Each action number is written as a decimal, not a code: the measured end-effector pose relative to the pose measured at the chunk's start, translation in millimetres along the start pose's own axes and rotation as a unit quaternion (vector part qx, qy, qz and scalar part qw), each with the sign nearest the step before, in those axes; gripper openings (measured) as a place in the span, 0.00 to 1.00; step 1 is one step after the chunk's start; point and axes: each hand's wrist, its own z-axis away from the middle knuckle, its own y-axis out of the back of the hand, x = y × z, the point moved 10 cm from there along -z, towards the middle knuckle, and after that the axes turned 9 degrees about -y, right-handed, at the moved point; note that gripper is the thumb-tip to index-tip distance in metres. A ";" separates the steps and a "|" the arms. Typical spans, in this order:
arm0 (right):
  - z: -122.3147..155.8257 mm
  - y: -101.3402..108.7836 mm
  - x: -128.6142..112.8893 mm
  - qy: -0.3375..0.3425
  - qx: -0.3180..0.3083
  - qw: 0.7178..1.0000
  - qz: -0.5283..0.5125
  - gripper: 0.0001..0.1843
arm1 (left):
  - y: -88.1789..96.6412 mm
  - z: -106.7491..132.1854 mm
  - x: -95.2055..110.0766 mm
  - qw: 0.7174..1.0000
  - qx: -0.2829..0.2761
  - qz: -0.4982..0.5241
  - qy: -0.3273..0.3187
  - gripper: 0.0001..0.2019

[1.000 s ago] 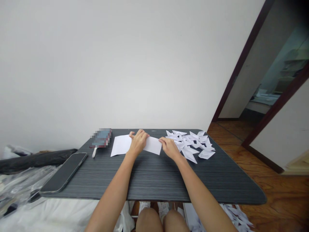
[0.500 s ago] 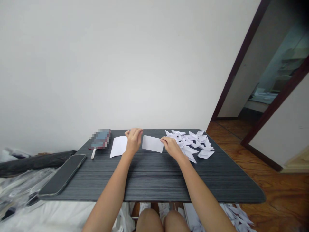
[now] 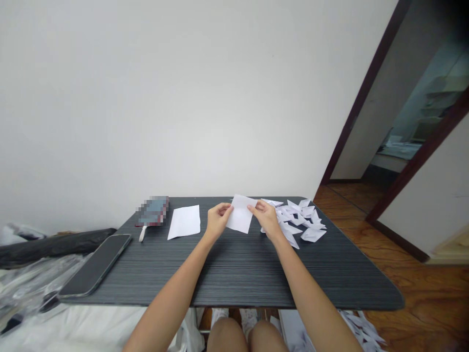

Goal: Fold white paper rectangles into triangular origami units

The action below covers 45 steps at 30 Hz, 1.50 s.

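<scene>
A white sheet of paper point(image 3: 241, 215) is held up above the table, turned at a slant. On its left edge my left hand point(image 3: 219, 218) pinches it between thumb and fingers. My right hand point(image 3: 264, 215) grips the opposite edge, its thumb lying on the paper's face. Left of my hands, another white sheet stack or single sheet point(image 3: 185, 222) lies flat; I cannot tell how many sheets it has. Several folded white paper pieces point(image 3: 293, 217) form a loose pile just beyond and right of my right hand, which hides part of them.
The dark striped table point(image 3: 242, 274) stands against a white wall point(image 3: 234, 98). A smartphone point(image 3: 95, 266) rests at its left edge. Behind it are a pixelated item point(image 3: 152, 211) and a white stick-like object point(image 3: 142, 233). More folded papers point(image 3: 361, 327) lie below the table at right.
My left hand has come right from near the flat paper and now grips the held sheet's left edge. The held sheet has turned from wide to upright and sits slightly further right.
</scene>
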 end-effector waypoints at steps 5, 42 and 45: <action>3.0 -10.9 14.9 -0.072 -0.052 0.992 -0.091 0.18 | -2.9 1.7 -1.6 0.999 0.004 0.041 0.028 0.11; 1.7 -3.9 -4.3 0.040 -0.046 0.998 0.028 0.12 | -33.3 10.0 -9.0 0.953 -0.139 0.216 0.158 0.20; 3.7 -3.3 -12.8 0.066 -0.038 0.996 0.044 0.13 | -33.3 11.8 -8.6 0.955 -0.138 0.209 0.161 0.19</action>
